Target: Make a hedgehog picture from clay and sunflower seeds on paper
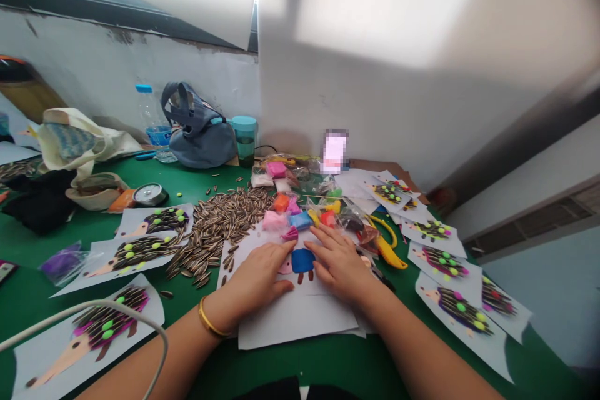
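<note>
A white sheet of paper (300,322) lies in front of me with a flat blue clay shape (304,260) on it. Two small brown clay legs (305,277) sit under the blue, and a pink piece (285,267) shows at its left side, partly covered. My left hand (265,272) lies at the left of the shape, fingers stretched out and fingertips near its upper edge. From the right, my right hand (338,262) reaches over with fingers spread, touching the blue clay's right edge. Neither hand grips anything. Packets of coloured clay (300,220) lie just beyond my fingers.
A heap of sunflower seeds (225,219) spreads to the left. Finished hedgehog pictures (135,253) lie on both sides, including several hedgehog cards (459,309) at right. Scissors with yellow handles (391,253), a blue bag (201,131), a cup (245,140) and a white cable (94,303) are around.
</note>
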### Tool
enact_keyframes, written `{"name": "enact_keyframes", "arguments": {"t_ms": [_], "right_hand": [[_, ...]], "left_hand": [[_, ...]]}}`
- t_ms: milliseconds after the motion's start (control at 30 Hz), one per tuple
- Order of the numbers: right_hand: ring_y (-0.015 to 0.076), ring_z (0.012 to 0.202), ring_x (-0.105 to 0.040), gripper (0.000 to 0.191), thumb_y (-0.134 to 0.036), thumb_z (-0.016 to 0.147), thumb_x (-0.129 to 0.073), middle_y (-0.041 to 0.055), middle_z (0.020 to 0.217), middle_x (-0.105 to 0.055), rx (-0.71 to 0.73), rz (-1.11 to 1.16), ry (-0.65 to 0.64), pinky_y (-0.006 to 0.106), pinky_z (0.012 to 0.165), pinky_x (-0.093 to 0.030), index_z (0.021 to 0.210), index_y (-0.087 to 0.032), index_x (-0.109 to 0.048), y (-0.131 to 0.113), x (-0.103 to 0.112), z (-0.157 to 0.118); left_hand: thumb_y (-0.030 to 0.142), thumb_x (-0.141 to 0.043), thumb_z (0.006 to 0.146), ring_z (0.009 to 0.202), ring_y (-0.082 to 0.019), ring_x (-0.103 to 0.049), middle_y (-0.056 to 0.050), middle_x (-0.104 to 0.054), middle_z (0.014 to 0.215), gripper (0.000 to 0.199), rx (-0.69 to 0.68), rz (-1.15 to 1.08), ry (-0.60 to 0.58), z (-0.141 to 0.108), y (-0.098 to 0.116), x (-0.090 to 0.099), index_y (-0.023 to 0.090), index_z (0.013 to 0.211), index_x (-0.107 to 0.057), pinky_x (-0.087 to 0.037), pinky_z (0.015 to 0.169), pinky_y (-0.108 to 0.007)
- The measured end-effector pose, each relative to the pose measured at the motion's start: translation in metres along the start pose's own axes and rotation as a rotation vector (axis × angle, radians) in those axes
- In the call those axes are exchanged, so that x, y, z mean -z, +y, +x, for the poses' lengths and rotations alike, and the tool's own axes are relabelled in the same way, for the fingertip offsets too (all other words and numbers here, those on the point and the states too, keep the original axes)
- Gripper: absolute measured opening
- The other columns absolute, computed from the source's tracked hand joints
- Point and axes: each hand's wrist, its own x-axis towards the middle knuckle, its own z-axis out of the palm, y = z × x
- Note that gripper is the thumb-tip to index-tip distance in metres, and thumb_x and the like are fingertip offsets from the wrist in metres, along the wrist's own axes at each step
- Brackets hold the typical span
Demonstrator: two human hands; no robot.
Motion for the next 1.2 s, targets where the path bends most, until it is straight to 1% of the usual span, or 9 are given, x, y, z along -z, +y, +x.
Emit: {"name": "enact_keyframes", "arguments": {"t_ms": [133,233,367,533,667,867,1100,1200], "right_hand": [[0.0301,0.146,-0.029,0.045,-0.028,0.091,-0.052,0.0067,0.157,-0.038,0.025,-0.005,-0.031,0.054,0.111,-0.029,0.136,-0.027,-0.058,-0.005,-0.004,0.003],[0.0305,0.146,-0.028,0.044,-0.029,0.092,-0.052,0.0065,0.157,-0.038,0.029,-0.02,-0.015,0.054,0.112,-0.028,0.135,-0.027,-0.058,-0.008,-0.006,0.004],[0.0305,0.146,-0.028,0.046,-0.031,0.092,-0.052,0.0059,0.157,-0.038,0.052,-0.022,-0.005,0.053,0.111,-0.029,0.138,-0.028,-0.055,-0.015,-0.007,0.005],[0.0306,0.146,-0.028,0.039,-0.032,0.093,-0.052,0.0058,0.157,-0.038,0.064,-0.028,-0.011,0.054,0.109,-0.029,0.131,-0.029,-0.061,-0.021,-0.008,0.007],[0.0308,0.146,-0.027,0.041,-0.032,0.093,-0.053,0.0059,0.158,-0.036,0.049,-0.023,-0.004,0.054,0.108,-0.029,0.133,-0.03,-0.059,-0.021,-0.008,0.007],[0.0318,0.145,-0.029,0.035,-0.031,0.092,-0.054,0.0057,0.157,-0.038,0.07,-0.013,-0.009,0.055,0.108,-0.029,0.126,-0.032,-0.065,-0.021,-0.007,0.005],[0.032,0.144,-0.031,0.034,-0.028,0.091,-0.056,0.0053,0.156,-0.04,0.054,0.019,0.037,0.054,0.109,-0.028,0.122,-0.032,-0.068,-0.019,-0.006,0.005],[0.0319,0.144,-0.031,0.032,-0.028,0.091,-0.056,0.0043,0.155,-0.041,0.058,0.033,0.028,0.055,0.11,-0.028,0.12,-0.033,-0.069,-0.019,-0.006,0.005]], "left_hand": [[0.024,-0.077,0.075,0.125,-0.03,-0.055,-0.01,-0.058,0.139,0.079,-0.003,-0.011,-0.001,0.001,-0.001,0.0,0.024,0.145,-0.041,-0.045,0.106,-0.048],[0.024,-0.076,0.075,0.125,-0.031,-0.055,-0.01,-0.058,0.139,0.079,-0.008,-0.022,0.005,0.0,-0.002,-0.002,0.026,0.145,-0.04,-0.045,0.105,-0.048],[0.024,-0.075,0.075,0.127,-0.031,-0.054,-0.01,-0.056,0.141,0.08,-0.012,-0.029,0.026,0.0,-0.004,-0.004,0.026,0.146,-0.039,-0.044,0.106,-0.049],[0.023,-0.077,0.074,0.132,-0.03,-0.051,-0.012,-0.051,0.146,0.086,-0.005,-0.006,0.017,0.0,-0.002,-0.004,0.025,0.148,-0.034,-0.042,0.11,-0.049],[0.022,-0.078,0.072,0.133,-0.03,-0.05,-0.014,-0.05,0.147,0.087,0.022,0.016,-0.009,0.001,-0.001,-0.001,0.022,0.147,-0.035,-0.041,0.111,-0.048],[0.022,-0.077,0.073,0.133,-0.031,-0.05,-0.013,-0.049,0.148,0.085,0.027,0.009,-0.028,0.003,0.002,0.001,0.023,0.147,-0.034,-0.041,0.111,-0.049],[0.022,-0.077,0.074,0.133,-0.031,-0.05,-0.013,-0.05,0.148,0.085,0.01,-0.001,-0.007,0.001,0.0,-0.001,0.024,0.148,-0.034,-0.041,0.111,-0.049],[0.023,-0.077,0.074,0.133,-0.031,-0.05,-0.013,-0.05,0.148,0.085,0.009,0.004,-0.005,0.001,-0.001,-0.001,0.024,0.148,-0.034,-0.041,0.11,-0.049]]}}
